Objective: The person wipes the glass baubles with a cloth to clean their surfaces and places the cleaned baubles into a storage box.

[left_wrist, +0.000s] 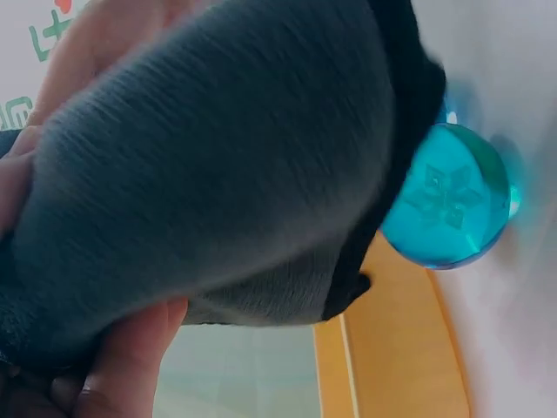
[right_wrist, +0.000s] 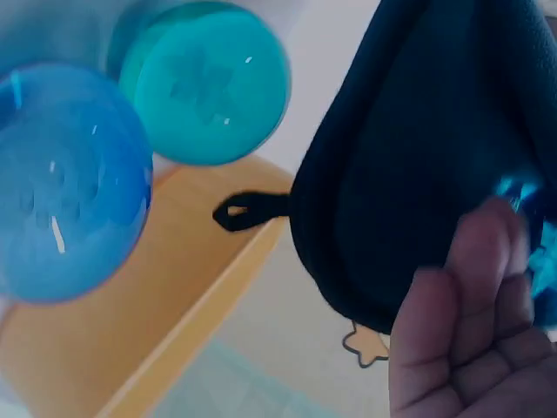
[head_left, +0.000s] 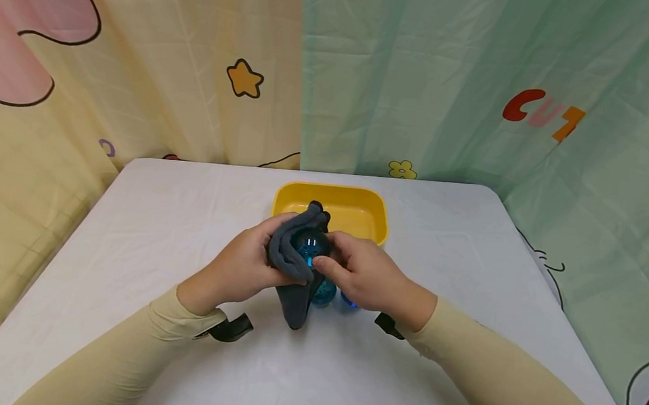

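Both hands meet over the table's middle, just in front of the yellow tray. My left hand grips a grey cloth that wraps a clear blue ball. My right hand holds that ball from the other side, thumb on its bare face. The cloth's tail hangs down to the table. In the left wrist view the cloth fills the frame above my fingers. In the right wrist view the cloth is beside my fingers.
Two more balls lie on the white table under my right hand: a teal ball and a blue ball. Patterned curtains close off the back and sides.
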### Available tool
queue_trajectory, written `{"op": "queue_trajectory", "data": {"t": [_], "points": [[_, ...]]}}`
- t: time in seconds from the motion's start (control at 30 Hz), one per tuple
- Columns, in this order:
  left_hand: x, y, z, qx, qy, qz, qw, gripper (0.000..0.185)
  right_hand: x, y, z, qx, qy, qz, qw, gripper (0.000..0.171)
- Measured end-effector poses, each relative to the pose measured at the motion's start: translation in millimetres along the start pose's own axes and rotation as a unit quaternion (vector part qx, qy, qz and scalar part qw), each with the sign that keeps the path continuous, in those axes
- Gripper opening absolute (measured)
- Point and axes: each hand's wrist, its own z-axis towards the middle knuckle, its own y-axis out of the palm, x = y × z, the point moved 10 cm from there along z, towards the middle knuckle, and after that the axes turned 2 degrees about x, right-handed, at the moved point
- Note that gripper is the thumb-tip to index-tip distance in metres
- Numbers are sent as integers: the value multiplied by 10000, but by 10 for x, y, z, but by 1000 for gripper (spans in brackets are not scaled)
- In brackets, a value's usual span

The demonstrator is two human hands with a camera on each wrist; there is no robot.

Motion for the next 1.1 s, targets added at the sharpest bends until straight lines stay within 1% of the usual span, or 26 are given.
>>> {"op": "queue_trajectory", "data": {"t": [0.07,0.13,0.2,0.23,0.33,0.4,0.43,0.47,0.5,0.53,0.6,0.67,0.73,0.8,0.87,0.97,1.03,1.1], "points": [[-6,-12,0,44,9,11,10000,85,-49,1,-6,21,-169,-219,9996,53],[-16,-36,-1,110,11,20,9999,86,-119,-3,-18,36,-419,-561,9975,65],[-28,-59,-2,154,-24,-2,9999,86,-180,-12,-29,76,-710,-985,9926,73],[-37,-67,-3,161,-53,-22,9999,86,-209,-21,-37,114,-855,-1243,9885,75],[-53,-69,-4,126,-152,-119,9997,85,-287,-46,-54,275,-1284,-1902,9729,72],[-54,-57,-3,79,-189,-161,9997,85,-312,-57,-58,351,-1416,-2167,9653,68],[-49,-49,-4,48,-182,-188,9996,85,-317,-61,-59,367,-1427,-2247,9632,67],[-40,-43,-4,30,-158,-193,9997,85,-318,-65,-61,379,-1430,-2251,9630,66],[-30,-37,-4,17,-138,-202,9997,85,-303,-66,-59,344,-1341,-2158,9666,67],[-18,-33,-3,7,-104,-202,9997,85,-280,-68,-56,286,-1203,-1989,9722,68],[5,-20,-2,-28,-44,-219,9997,84,-215,-67,-46,152,-842,-1450,9857,67],[19,-11,-2,-31,-14,-212,9998,84,-126,-51,-34,16,-408,-694,9967,61],[28,0,-3,-37,2,-200,9998,84,-45,-35,-24,-37,-33,-119,9999,52],[27,3,-6,-15,35,-153,9999,85,-9,-22,-21,-10,110,79,9999,47],[26,-3,-8,32,79,-84,9999,85,-13,-15,-22,47,42,-20,10000,49],[14,-25,-6,120,109,-2,9999,86,-88,-23,-35,143,-340,-531,9979,64],[5,-48,-3,173,94,2,9998,87,-144,-25,-46,170,-628,-854,9942,73],[-7,-62,0,186,44,-33,9998,88,-193,-27,-57,195,-882,-1240,9882,77]]}}
